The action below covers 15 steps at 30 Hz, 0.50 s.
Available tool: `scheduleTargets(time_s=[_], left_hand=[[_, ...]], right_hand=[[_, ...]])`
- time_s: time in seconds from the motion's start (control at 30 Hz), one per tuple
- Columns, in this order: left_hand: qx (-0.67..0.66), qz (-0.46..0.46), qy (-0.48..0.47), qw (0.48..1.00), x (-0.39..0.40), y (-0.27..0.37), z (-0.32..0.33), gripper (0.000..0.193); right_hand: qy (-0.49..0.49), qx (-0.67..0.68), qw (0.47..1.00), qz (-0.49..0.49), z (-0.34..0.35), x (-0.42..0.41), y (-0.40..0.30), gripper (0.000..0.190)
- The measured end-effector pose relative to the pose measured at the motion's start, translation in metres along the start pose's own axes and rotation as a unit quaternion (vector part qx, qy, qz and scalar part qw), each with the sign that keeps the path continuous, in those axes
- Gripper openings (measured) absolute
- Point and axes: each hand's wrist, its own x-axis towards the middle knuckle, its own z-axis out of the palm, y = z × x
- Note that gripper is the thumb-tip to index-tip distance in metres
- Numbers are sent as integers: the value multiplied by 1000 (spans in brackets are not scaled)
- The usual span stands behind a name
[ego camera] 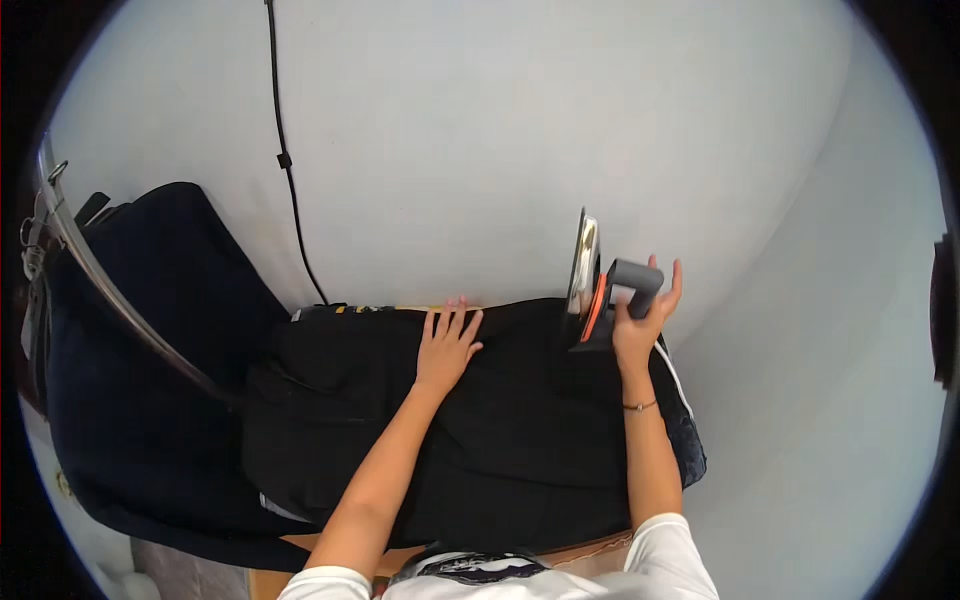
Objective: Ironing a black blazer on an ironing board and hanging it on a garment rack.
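A black garment (525, 420) lies spread across the padded surface before me. My left hand (446, 345) rests flat on its far part, palm down, fingers spread towards the wall. At the right, my right hand (641, 326) grips the grey handle of a clothes iron (592, 281). The iron is tipped on its side, with its shiny metal soleplate facing left and an orange band behind it. It appears raised above the cloth at the far right. A white cord (675, 379) runs down beside my right forearm.
A pale wall (480, 150) stands close behind the surface. A black cable (281, 142) hangs down it. To the left are a large dark navy cloth (165, 375) and a curved metal rail (127, 300). Patterned fabric (367, 308) shows along the far edge.
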Motion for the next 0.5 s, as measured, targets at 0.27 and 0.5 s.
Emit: scheduleTargets(time_s=[0.27,0.5], left_hand=[[-15,102,-26,994,-31,-11,-76,59],[7,171,-3,985,-76,-21,-115,61]], right_hand=[[78,0,997,-22,36,35,10,57],[82,11,996,23,54,34,21,79]])
